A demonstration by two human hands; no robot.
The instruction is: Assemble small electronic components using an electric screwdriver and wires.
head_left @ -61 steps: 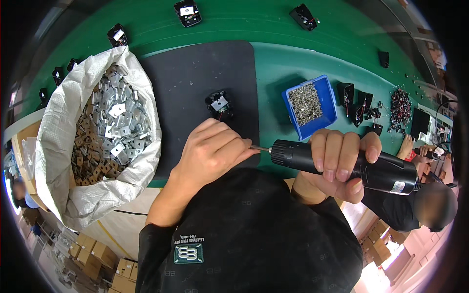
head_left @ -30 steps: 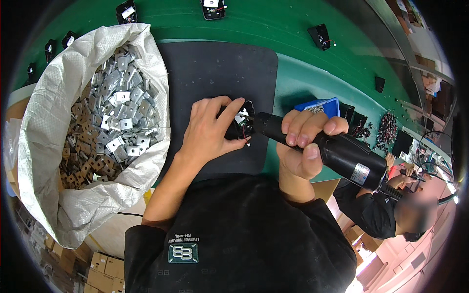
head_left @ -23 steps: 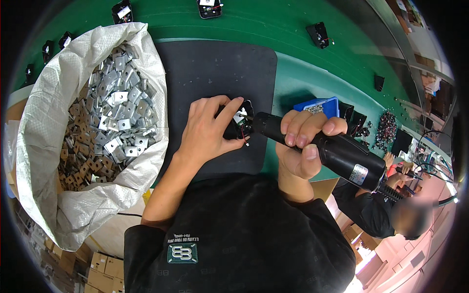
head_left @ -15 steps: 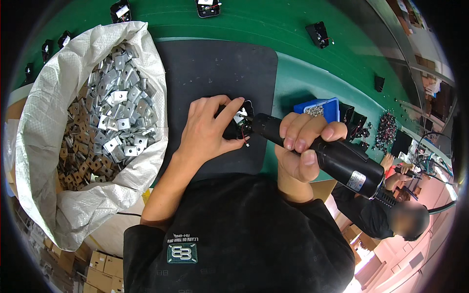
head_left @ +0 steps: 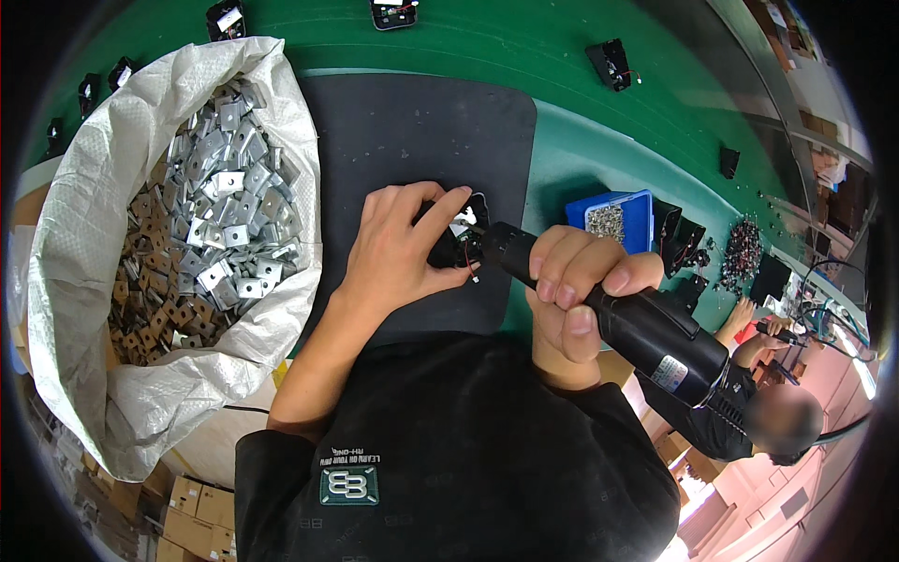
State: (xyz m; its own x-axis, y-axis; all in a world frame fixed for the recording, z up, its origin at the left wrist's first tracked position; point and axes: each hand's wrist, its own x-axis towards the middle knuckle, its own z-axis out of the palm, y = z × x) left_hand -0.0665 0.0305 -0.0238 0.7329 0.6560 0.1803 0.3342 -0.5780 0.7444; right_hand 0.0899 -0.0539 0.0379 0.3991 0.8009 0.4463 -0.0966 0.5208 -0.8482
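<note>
- While I watch from the head view, the left hand (head_left: 398,248) pins a small black plastic part with a red wire (head_left: 456,245) against the dark rubber work mat (head_left: 412,122), fingers closed over it.
- Right hand (head_left: 573,295) is wrapped tight round a black electric screwdriver (head_left: 626,314), its tip meeting the part.
- Part sits near the mat's lower right area, between both hands.
- White woven sack of square metal plates (head_left: 201,220) lies just left of the mat.
- Blue plastic tray of screws (head_left: 613,218) stands right of the mat on the green table (head_left: 524,51).
</note>
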